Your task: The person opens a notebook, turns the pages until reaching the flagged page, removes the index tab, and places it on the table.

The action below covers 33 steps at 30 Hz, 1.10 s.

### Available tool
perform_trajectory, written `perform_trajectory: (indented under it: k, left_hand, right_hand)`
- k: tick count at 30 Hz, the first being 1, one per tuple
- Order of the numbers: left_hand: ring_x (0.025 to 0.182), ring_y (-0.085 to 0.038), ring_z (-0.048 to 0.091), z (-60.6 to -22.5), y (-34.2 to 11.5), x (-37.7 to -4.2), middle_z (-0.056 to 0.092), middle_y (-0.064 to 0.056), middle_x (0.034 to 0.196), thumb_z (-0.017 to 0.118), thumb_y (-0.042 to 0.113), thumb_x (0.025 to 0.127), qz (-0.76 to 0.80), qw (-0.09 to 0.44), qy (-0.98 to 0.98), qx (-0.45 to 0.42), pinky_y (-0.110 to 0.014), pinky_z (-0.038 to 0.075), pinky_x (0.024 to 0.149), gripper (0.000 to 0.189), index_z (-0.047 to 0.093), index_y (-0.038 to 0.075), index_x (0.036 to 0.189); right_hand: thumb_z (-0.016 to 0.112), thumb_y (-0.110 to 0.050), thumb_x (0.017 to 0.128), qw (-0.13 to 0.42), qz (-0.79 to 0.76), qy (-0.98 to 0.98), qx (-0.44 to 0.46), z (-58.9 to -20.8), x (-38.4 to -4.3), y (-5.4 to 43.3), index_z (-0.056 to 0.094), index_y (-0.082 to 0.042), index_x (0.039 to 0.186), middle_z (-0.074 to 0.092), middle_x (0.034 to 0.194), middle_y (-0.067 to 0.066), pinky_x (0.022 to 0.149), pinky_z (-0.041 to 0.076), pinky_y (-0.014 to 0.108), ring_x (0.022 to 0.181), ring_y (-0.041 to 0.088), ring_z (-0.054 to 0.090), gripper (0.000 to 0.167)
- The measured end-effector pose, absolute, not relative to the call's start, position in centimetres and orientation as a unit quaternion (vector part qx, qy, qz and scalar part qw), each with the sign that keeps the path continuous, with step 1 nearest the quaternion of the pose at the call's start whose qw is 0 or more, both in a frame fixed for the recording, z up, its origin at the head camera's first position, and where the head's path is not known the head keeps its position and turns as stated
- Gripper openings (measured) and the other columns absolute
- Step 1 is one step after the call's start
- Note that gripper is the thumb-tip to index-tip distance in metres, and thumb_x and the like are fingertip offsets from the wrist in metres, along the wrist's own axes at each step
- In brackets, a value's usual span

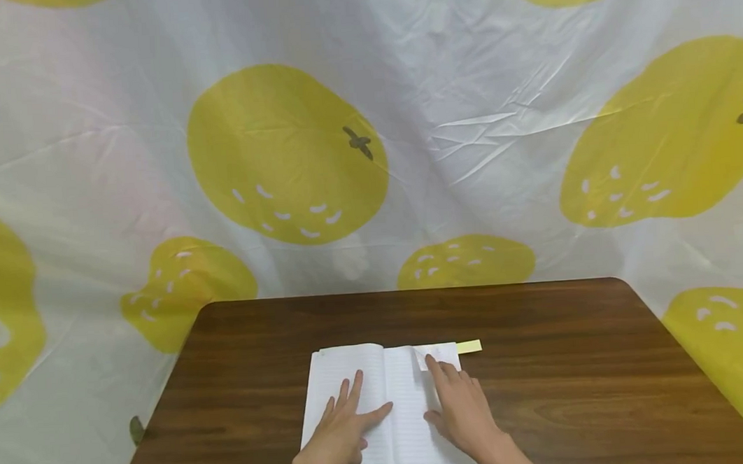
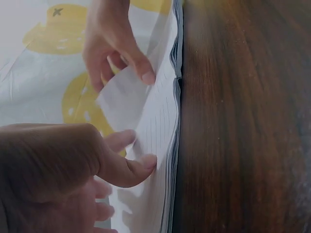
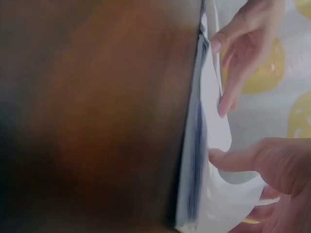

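A lined notebook [image 1: 410, 433] lies open on a table. My left hand [image 1: 338, 430] rests on its left page, fingers spread and thumb reaching the centre fold. Over the right page is my right hand [image 1: 465, 402], its index finger touching a turned-up page corner [image 1: 424, 361] near the top. In the left wrist view, a raised page flap [image 2: 124, 99] stands between the thumb and fingers of the right hand [image 2: 114, 43]. The right wrist view shows the page [image 3: 231, 199] bowed upward beside the right hand [image 3: 277, 179]; some fingers are partly hidden by it.
A yellow sticky tab [image 1: 470, 346] sticks out past the notebook's upper right edge. Dark wood tabletop [image 1: 594, 388] surrounds the notebook. Behind the table hangs a pale curtain [image 1: 455, 150] printed with yellow fruit.
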<state>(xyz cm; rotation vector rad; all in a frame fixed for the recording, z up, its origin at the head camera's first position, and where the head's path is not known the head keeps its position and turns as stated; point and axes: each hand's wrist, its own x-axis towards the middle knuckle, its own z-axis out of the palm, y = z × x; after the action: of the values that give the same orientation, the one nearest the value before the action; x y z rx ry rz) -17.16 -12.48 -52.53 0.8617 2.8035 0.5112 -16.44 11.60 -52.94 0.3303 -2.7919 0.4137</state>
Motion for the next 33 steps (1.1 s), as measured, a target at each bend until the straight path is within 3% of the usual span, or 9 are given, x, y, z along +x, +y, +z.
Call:
perform_trajectory:
  k: [4, 6, 9, 11, 14, 20, 25, 29, 33]
  left_hand:
    - [0.147, -0.055, 0.029, -52.6, -12.6, -17.1, 0.022, -0.028, 0.165, 0.074, 0.004, 0.087, 0.188, 0.111, 0.935, 0.278, -0.069, 0.034, 0.111, 0.071, 0.054, 0.033, 0.148]
    - [0.147, -0.054, 0.028, -52.7, -12.8, -17.1, 0.024, -0.027, 0.165, 0.071, 0.009, 0.091, 0.198, 0.124, 0.933, 0.272, -0.069, 0.032, 0.112, 0.067, 0.051, 0.033, 0.150]
    - [0.148, -0.054, 0.027, -52.9, -13.0, -17.1, 0.026, -0.027, 0.164, 0.069, 0.021, 0.095, 0.204, 0.126, 0.932, 0.270, -0.070, 0.030, 0.113, 0.061, 0.049, 0.030, 0.151]
    - [0.147, -0.054, 0.028, -53.0, -13.2, -17.1, 0.028, -0.028, 0.163, 0.068, 0.026, 0.095, 0.206, 0.121, 0.932, 0.272, -0.071, 0.030, 0.113, 0.060, 0.048, 0.027, 0.152]
    - [0.147, -0.054, 0.029, -53.0, -13.3, -17.0, 0.030, -0.029, 0.161, 0.067, 0.031, 0.096, 0.209, 0.113, 0.933, 0.271, -0.071, 0.031, 0.112, 0.060, 0.048, 0.023, 0.152]
    - [0.146, -0.053, 0.032, -53.1, -13.1, -17.0, 0.032, -0.030, 0.160, 0.062, 0.038, 0.099, 0.218, 0.104, 0.934, 0.262, -0.071, 0.033, 0.111, 0.058, 0.049, 0.017, 0.151]
    - [0.143, -0.053, 0.038, -53.4, -12.7, -17.2, 0.036, -0.032, 0.157, 0.047, 0.048, 0.105, 0.258, 0.097, 0.932, 0.237, -0.069, 0.037, 0.108, 0.062, 0.047, 0.006, 0.151]
    - [0.142, -0.053, 0.040, -53.2, -12.6, -17.8, 0.035, -0.034, 0.156, 0.036, 0.059, 0.105, 0.305, 0.106, 0.925, 0.200, -0.067, 0.037, 0.111, 0.074, 0.035, 0.006, 0.157]
    - [0.144, -0.054, 0.036, -52.7, -12.4, -18.1, 0.030, -0.036, 0.158, 0.038, 0.063, 0.103, 0.340, 0.114, 0.917, 0.173, -0.067, 0.034, 0.113, 0.083, 0.023, 0.007, 0.161]
  right_hand:
    - [0.090, -0.011, 0.072, 0.136, 0.209, -0.966, 0.074, -52.8, -15.1, 12.2, 0.049, 0.006, 0.140, 0.067, 0.122, 0.027, 0.084, 0.057, 0.056, 0.104, 0.043, 0.069, 0.082]
    - [0.087, -0.008, 0.075, 0.138, 0.246, -0.958, 0.052, -52.7, -14.8, 12.7, 0.053, 0.007, 0.135, 0.071, 0.114, 0.027, 0.082, 0.058, 0.052, 0.099, 0.041, 0.071, 0.071]
    - [0.082, -0.003, 0.079, 0.135, 0.315, -0.939, 0.025, -52.5, -14.8, 13.6, 0.059, 0.009, 0.125, 0.074, 0.094, 0.020, 0.068, 0.059, 0.038, 0.079, 0.026, 0.072, 0.052]
    - [0.080, -0.001, 0.081, 0.120, 0.359, -0.925, -0.001, -52.4, -15.0, 14.1, 0.063, 0.008, 0.119, 0.072, 0.080, 0.010, 0.059, 0.052, 0.028, 0.067, 0.014, 0.064, 0.042]
    - [0.080, -0.002, 0.082, 0.085, 0.426, -0.900, -0.043, -52.2, -15.3, 15.0, 0.067, 0.006, 0.112, 0.067, 0.071, 0.001, 0.058, 0.046, 0.020, 0.062, 0.005, 0.054, 0.034]
    - [0.082, -0.006, 0.082, 0.051, 0.498, -0.860, -0.104, -52.4, -15.5, 15.8, 0.071, 0.002, 0.101, 0.071, 0.070, 0.001, 0.061, 0.050, 0.018, 0.063, 0.003, 0.058, 0.024]
    - [0.082, -0.009, 0.084, 0.028, 0.561, -0.818, -0.121, -52.3, -15.5, 15.7, 0.070, 0.003, 0.100, 0.075, 0.075, 0.007, 0.062, 0.051, 0.020, 0.066, 0.006, 0.063, 0.023]
    - [0.077, -0.012, 0.089, -0.016, 0.627, -0.772, -0.104, -51.3, -16.0, 15.0, 0.066, 0.005, 0.107, 0.076, 0.083, 0.008, 0.068, 0.055, 0.024, 0.074, 0.010, 0.065, 0.028]
    - [0.073, -0.014, 0.093, -0.061, 0.676, -0.730, -0.073, -50.6, -16.8, 13.7, 0.062, 0.008, 0.111, 0.076, 0.086, 0.005, 0.074, 0.059, 0.028, 0.078, 0.012, 0.066, 0.031]
